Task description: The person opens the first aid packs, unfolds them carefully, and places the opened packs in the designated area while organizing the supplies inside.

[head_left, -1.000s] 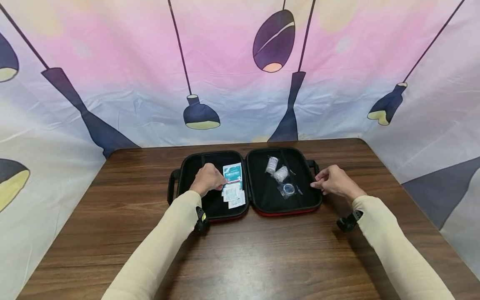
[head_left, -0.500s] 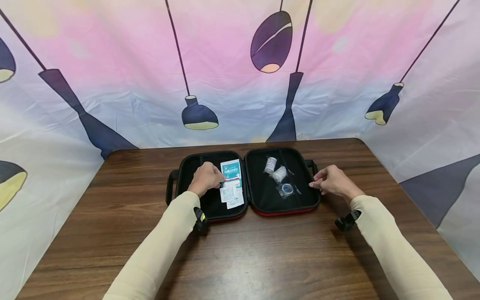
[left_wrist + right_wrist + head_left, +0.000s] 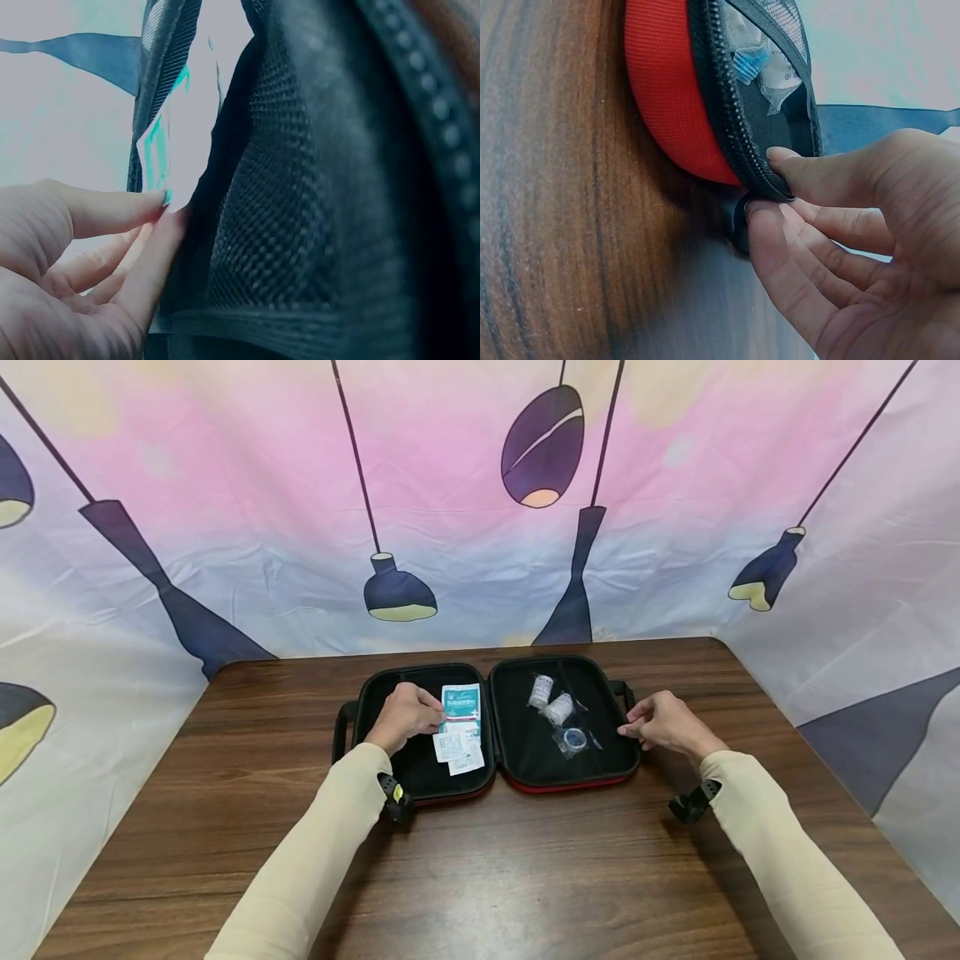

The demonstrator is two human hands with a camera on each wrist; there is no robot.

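A zip-up case lies spread flat, with a black left half [image 3: 420,783] and a black right half [image 3: 525,764]. My left hand [image 3: 407,717] pinches the edge of a teal-and-white packet [image 3: 461,700] between thumb and fingers. Small white packets [image 3: 467,762] overlap the lower end of that packet. In the left wrist view the packets [image 3: 191,127] stand out beside black mesh [image 3: 274,195]. At the other side, my right hand [image 3: 667,727] grips the zippered rim [image 3: 742,154] of the right half, thumb inside and fingers outside.
The right half holds two wrapped white rolls [image 3: 558,709] and a clear bag with a blue-and-white ring-shaped item [image 3: 574,740]. Carry handles stick out left [image 3: 342,731] and right [image 3: 624,693]. Below is a wooden table [image 3: 525,877]; a printed cloth [image 3: 300,527] hangs behind.
My left hand has shifted slightly left, and the packets have moved a little left with it. My right hand has stayed on the rim.
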